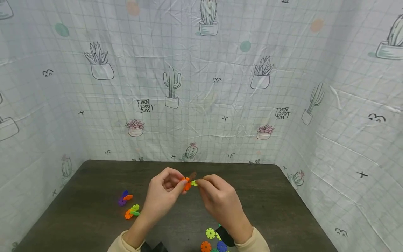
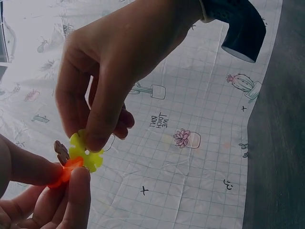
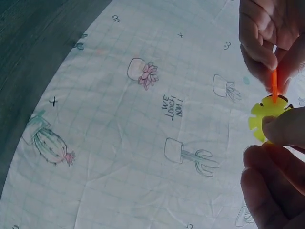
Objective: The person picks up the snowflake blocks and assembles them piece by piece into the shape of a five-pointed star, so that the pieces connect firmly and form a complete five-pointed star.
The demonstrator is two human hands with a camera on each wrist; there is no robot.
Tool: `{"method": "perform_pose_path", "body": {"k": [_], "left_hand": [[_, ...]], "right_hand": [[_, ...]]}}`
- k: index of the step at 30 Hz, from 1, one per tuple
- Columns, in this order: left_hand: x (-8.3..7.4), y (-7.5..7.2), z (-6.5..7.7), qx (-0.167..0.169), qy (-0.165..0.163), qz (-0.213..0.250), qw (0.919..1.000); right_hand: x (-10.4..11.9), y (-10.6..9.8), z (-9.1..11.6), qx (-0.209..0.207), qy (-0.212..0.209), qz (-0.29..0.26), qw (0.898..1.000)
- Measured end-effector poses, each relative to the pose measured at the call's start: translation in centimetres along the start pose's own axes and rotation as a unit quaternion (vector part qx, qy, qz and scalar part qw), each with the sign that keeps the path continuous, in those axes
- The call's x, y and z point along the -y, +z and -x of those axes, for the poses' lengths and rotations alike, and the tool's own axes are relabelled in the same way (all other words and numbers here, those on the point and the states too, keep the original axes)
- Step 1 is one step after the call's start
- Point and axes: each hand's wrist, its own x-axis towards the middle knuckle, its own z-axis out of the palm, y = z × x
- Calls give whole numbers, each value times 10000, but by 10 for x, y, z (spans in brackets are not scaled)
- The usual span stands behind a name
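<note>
Above the dark table, my left hand [image 1: 162, 191] pinches an orange notched disc [image 1: 187, 184] between thumb and fingers. A brown notched disc [image 1: 192, 175] sits joined at its edge. My right hand [image 1: 221, 196] pinches a yellow-green notched disc [image 1: 194, 183] against the orange one. In the left wrist view, the yellow-green disc [image 2: 86, 152] stands crosswise to the orange disc [image 2: 68, 172], their rims meeting. The right wrist view has the orange disc [image 3: 274, 86] edge-on at the rim of the yellow-green disc [image 3: 264, 118]; how deep the notches engage is hidden.
Left on the table [image 1: 104, 217] lie a purple, blue and orange joined cluster [image 1: 122, 200] and an orange and green one [image 1: 129, 214]. Loose discs, including a yellow-green disc [image 1: 210, 233] and an orange disc [image 1: 206, 246], lie near the front. A patterned cloth [image 1: 201, 115] surrounds the table.
</note>
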Motion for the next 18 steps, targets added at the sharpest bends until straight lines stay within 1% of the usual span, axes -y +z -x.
{"method": "perform_pose_path", "body": {"k": [3, 7, 12, 18], "left_hand": [[0, 0, 0, 5, -24, 31, 10000], [0, 1, 1, -70, -53, 78, 9999], [0, 3, 1, -269, -72, 13, 9996], [0, 8, 3, -509, -110, 48, 9986]], "right_hand": [[0, 0, 0, 47, -54, -10, 10000], [0, 0, 0, 25, -122, -148, 9998], [0, 3, 2, -73, -157, -273, 9995], [1, 4, 3, -186, -130, -331, 9992]]}}
